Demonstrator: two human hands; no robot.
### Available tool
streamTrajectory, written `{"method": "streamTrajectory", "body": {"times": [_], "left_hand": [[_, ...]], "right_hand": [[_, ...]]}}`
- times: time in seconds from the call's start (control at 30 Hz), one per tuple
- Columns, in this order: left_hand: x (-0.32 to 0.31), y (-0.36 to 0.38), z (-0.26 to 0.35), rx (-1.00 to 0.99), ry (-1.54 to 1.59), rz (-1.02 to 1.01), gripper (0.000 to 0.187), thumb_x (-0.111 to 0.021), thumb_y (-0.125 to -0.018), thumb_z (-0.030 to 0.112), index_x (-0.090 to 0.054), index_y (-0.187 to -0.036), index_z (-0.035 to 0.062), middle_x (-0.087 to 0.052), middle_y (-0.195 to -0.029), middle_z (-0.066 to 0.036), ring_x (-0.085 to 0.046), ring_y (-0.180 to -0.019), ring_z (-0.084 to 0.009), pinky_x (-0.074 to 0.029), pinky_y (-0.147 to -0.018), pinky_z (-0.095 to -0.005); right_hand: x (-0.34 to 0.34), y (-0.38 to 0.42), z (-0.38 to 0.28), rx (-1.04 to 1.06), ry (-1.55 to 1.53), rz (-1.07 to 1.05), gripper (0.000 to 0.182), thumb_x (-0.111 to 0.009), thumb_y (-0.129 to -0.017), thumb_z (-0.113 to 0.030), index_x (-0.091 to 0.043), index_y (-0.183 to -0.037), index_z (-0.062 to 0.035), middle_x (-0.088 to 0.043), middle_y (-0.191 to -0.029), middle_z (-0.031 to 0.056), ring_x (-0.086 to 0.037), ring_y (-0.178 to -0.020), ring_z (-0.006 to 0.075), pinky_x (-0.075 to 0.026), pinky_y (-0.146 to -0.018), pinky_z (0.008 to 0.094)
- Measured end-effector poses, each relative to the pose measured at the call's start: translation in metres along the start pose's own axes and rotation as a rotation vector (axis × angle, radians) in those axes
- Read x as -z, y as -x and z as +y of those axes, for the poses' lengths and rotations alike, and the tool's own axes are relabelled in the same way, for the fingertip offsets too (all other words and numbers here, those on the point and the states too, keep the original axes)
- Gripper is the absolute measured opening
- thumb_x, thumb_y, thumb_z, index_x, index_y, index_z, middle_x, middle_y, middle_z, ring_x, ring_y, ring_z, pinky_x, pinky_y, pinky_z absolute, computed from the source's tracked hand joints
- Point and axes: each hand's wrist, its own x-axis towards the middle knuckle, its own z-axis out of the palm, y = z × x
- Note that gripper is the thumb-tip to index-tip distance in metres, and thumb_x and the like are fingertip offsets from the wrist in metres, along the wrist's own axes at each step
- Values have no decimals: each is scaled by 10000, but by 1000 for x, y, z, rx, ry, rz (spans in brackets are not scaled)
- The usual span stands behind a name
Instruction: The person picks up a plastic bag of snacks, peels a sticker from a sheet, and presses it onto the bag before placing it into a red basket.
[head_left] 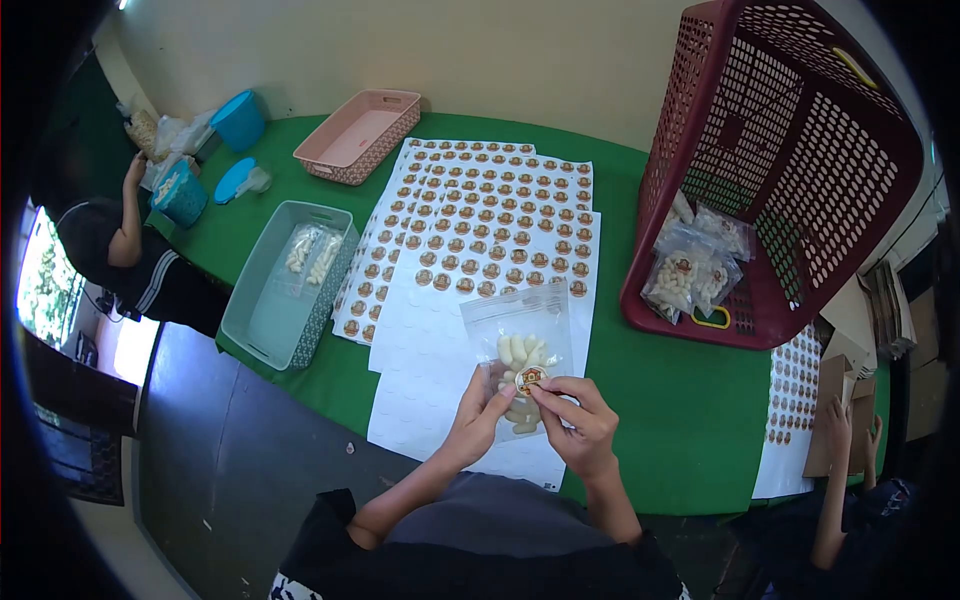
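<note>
A clear zip bag (518, 350) of pale, finger-shaped pieces is held upright in front of me, over the lower edge of the sticker sheets. My left hand (477, 422) grips the bag's left side, thumb on the front and fingers partly behind it. On the bag's front sits a round brown-and-gold sticker (531, 380). My right hand (583, 424) pinches that sticker's right edge between thumb and forefinger. Under the bag lie overlapping white sticker sheets (490, 222), with rows of round labels above and a bare lower part.
A green basket (272, 318) holding filled bags (310, 255) stands left, behind it a pink basket (350, 140). At right, a tall maroon crate (688, 120) contains several filled bags (690, 275). Co-workers sit at far left and lower right, one handling cardboard (830, 400).
</note>
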Motion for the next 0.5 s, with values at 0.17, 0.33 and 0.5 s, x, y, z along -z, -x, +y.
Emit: {"method": "streamTrajectory", "body": {"times": [0.17, 0.33, 0.5], "left_hand": [[3, -3, -10, -91, 22, -65, 359, -429, -841, 112, -301, -1154, -8, -420, -1063, -93, -415, -981, -137, -347, -836, -265], [4, -4, -11, -128, -32, -63, 414, -492, -808, 95, -296, -1157, -7, -420, -1063, -101, -414, -989, -147, -353, -841, -279], [4, -5, -14, -135, -62, -43, 398, -483, -813, 94, -300, -1151, -10, -424, -1058, -105, -424, -978, -150, -366, -828, -278]], "right_hand": [[0, 1, 1, -3, 17, 6, 291, -614, -599, 86, -613, -864, -33, -543, -831, 67, -545, -709, 176, -465, -597, 245], [0, 0, 0, -8, 23, -23, 306, -607, -591, 90, -612, -869, -37, -538, -837, 65, -541, -715, 178, -461, -609, 251], [0, 0, 1, -16, 32, -36, 313, -602, -584, 95, -610, -868, -36, -537, -842, 66, -540, -728, 184, -458, -622, 258]]}}
